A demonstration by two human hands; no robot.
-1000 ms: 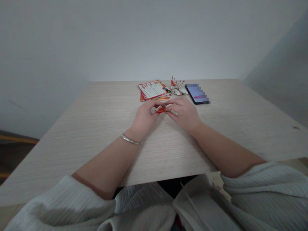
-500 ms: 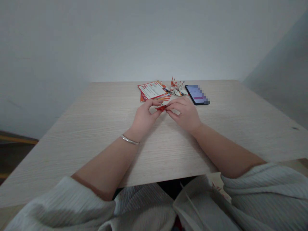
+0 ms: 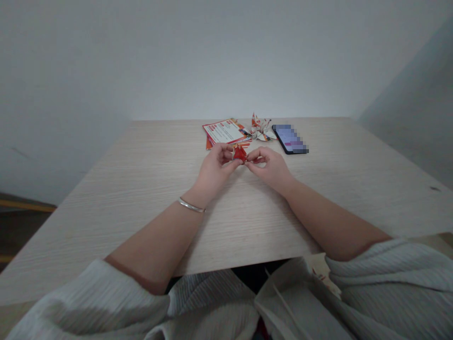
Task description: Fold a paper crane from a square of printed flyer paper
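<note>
A small red folded paper piece (image 3: 239, 153) stands up between my two hands over the middle of the wooden table (image 3: 148, 189). My left hand (image 3: 214, 170), with a silver bracelet on its wrist, pinches the piece from the left. From the right, my right hand (image 3: 269, 166) pinches it with thumb and fingertips. Both hands rest low over the tabletop.
Behind the hands lies a stack of red-and-white printed paper sheets (image 3: 224, 132). A finished folded paper crane (image 3: 260, 128) sits to their right, beside a dark phone (image 3: 290, 138) with a lit screen. A plain wall rises behind the table.
The red paper piece has been turned from lying flat to standing upright between the fingertips. My right hand's fingers have curled in from a flatter pose.
</note>
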